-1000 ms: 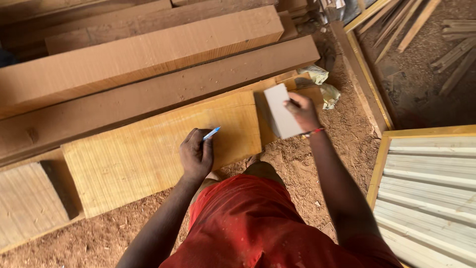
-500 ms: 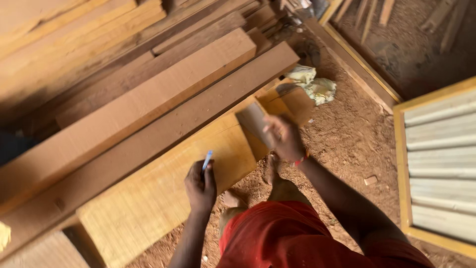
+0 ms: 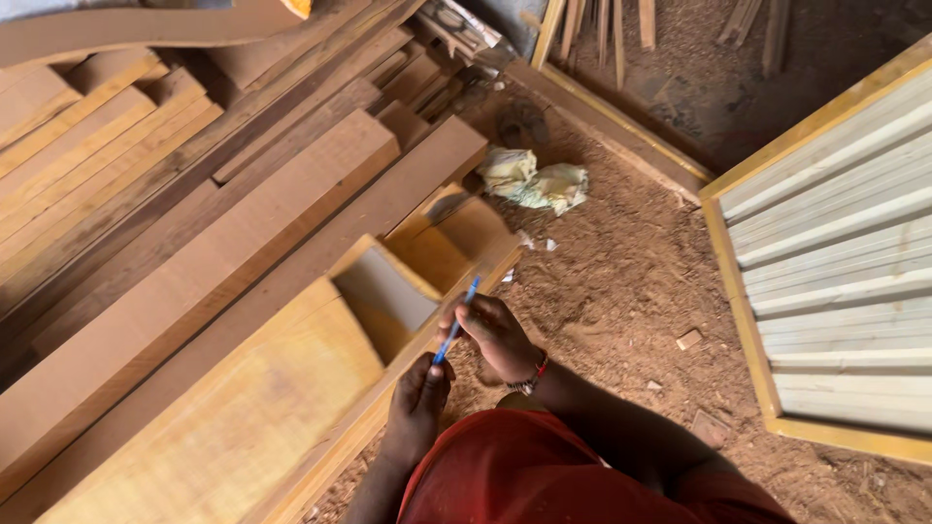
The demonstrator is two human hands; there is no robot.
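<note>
Sawdust floor [image 3: 631,291]; blue pen [image 3: 454,330] between both hands (board's cutout seemingly empty)

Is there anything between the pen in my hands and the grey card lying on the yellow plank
Nothing visible. Both the left hand and right hand hold the blue pen over the plank's near edge, and the grey card lies just beyond, uncovered.

Head camera, close above hands [image 3: 466,369], downward.
</note>
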